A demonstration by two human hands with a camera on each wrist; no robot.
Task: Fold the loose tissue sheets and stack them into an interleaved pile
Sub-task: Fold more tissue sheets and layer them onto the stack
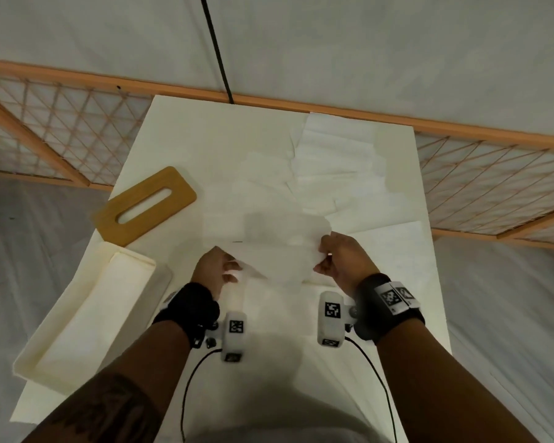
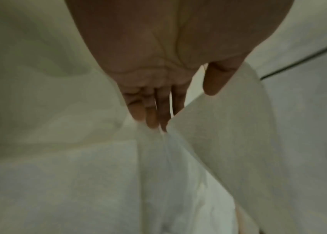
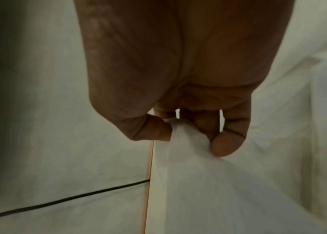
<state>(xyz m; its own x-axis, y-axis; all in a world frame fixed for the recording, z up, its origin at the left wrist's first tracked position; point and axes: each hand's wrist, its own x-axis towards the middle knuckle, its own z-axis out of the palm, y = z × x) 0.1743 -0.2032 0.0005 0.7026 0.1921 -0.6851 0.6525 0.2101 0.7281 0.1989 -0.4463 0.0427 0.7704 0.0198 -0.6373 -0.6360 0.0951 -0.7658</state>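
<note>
Both forearms reach over the desk [image 1: 179, 129]; the left hand [image 1: 216, 270] and right hand [image 1: 339, 260] each pinch an end of one tissue sheet [image 1: 279, 251], held just above it. Uneven pulling could tear the thin sheet or skew the fold.

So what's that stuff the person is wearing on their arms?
Each wrist wears a black strap: left wristband, right wristband. Each one carries a white camera block with black-and-white square codes. A thin black cable runs back from each. The arms are bare, with no sleeves, and the left forearm has a dark tattoo.
</note>
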